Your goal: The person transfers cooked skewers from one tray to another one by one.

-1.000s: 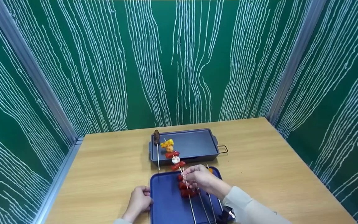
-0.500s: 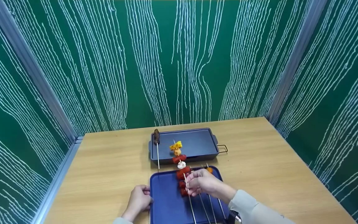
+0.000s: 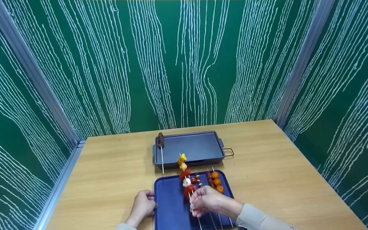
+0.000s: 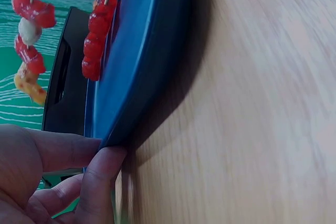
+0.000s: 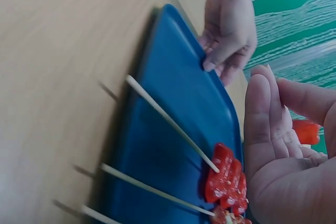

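My right hand [image 3: 208, 201] pinches the stick of a mixed kebab skewer [image 3: 187, 182] strung with red, white, orange and yellow pieces. This skewer is held up over the blue tray [image 3: 169, 201], its yellow tip overlapping the black grill pan's near edge in the head view. At the tray's left side, my left hand [image 3: 143, 204] grips the rim between thumb and fingers [image 4: 65, 150]. Beneath the held skewer, a skewer of glossy red pieces [image 5: 223, 174] lies on the tray. To its right lie other skewers, one with orange balls [image 3: 217, 181].
Behind the tray stands the black grill pan [image 3: 192, 145], with a wire handle [image 3: 229, 152] on its right. A brown meat skewer [image 3: 161, 140] lies across the pan's left end, stick toward me. Green walls with white lines enclose the wooden table [image 3: 107, 179].
My right hand has drawn the mixed skewer back toward me, from over the grill pan to over the blue tray. The orange balls have come into view. The left hand has stayed put.
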`<state>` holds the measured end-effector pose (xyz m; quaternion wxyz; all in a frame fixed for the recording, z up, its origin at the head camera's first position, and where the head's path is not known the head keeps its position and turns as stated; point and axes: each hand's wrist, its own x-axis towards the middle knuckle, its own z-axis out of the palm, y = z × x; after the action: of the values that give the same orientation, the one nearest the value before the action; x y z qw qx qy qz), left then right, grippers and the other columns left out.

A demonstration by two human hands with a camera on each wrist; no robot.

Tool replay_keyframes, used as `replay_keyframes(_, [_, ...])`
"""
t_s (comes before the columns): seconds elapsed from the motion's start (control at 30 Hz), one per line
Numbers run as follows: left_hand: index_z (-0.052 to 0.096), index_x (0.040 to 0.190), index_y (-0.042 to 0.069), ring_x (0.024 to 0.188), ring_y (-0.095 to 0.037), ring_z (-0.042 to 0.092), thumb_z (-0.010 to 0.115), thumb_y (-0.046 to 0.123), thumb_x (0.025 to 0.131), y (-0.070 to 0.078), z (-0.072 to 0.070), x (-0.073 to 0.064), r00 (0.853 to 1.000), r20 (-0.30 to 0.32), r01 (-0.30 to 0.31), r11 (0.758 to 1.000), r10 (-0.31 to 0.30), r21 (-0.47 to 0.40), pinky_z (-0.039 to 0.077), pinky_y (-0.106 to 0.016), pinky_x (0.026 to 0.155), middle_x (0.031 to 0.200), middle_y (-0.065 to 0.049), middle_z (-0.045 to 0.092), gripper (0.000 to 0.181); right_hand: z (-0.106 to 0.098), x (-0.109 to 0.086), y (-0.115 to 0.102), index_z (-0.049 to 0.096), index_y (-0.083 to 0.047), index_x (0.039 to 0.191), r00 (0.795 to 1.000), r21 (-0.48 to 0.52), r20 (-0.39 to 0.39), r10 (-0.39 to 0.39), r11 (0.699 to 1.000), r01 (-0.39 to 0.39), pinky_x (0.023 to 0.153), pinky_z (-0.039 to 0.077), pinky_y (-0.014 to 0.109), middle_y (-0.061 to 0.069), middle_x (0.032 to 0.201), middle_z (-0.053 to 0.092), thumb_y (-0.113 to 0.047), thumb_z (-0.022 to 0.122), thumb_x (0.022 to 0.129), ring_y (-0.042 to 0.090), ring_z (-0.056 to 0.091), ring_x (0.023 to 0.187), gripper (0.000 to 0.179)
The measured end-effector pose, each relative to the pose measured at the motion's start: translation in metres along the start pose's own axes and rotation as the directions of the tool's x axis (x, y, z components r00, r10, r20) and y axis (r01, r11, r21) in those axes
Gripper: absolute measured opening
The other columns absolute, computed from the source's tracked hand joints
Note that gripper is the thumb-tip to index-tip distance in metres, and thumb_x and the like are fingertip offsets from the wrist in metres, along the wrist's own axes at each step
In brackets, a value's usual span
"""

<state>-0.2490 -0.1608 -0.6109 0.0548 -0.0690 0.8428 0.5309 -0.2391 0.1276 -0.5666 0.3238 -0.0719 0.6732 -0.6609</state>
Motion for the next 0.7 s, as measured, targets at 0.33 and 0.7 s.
replay_keyframes(0.33, [0.07, 0.116, -0.01, 0.083, -0.021, 0.066, 0.063, -0.019, 0.074, 0.001, 0.0, 0.001, 1.0, -0.002, 0.012, 1.0, -0.012, 0.003, 0.064, -0.03, 0.054, 0.096, -0.011, 0.065, 0.043, 0.016, -0.01, 0.011, 0.066, -0.006, 0.09, 0.998, 0.013, 0.047, 0.042, 0.999, -0.043, 0.055, 0.062, 0.02, 0.007, 0.074, 0.072, 0.006, 0.068, 0.087, 0.011, 0.07, 0.061, 0.013])
replay_keyframes(0.7, [0.069, 0.119, -0.011, 0.08, -0.02, 0.067, 0.062, -0.017, 0.076, 0.001, -0.001, 0.0, 1.0, 0.013, 0.027, 1.0, -0.027, 0.016, 0.063, -0.029, 0.053, 0.098, -0.012, 0.065, 0.044, 0.03, -0.006, 0.027, 0.069, -0.01, 0.08, 0.993, -0.082, -0.022, 0.12, 0.989, -0.122, 0.052, 0.055, 0.016, 0.002, 0.07, 0.071, 0.009, 0.068, 0.086, 0.007, 0.066, 0.059, 0.02])
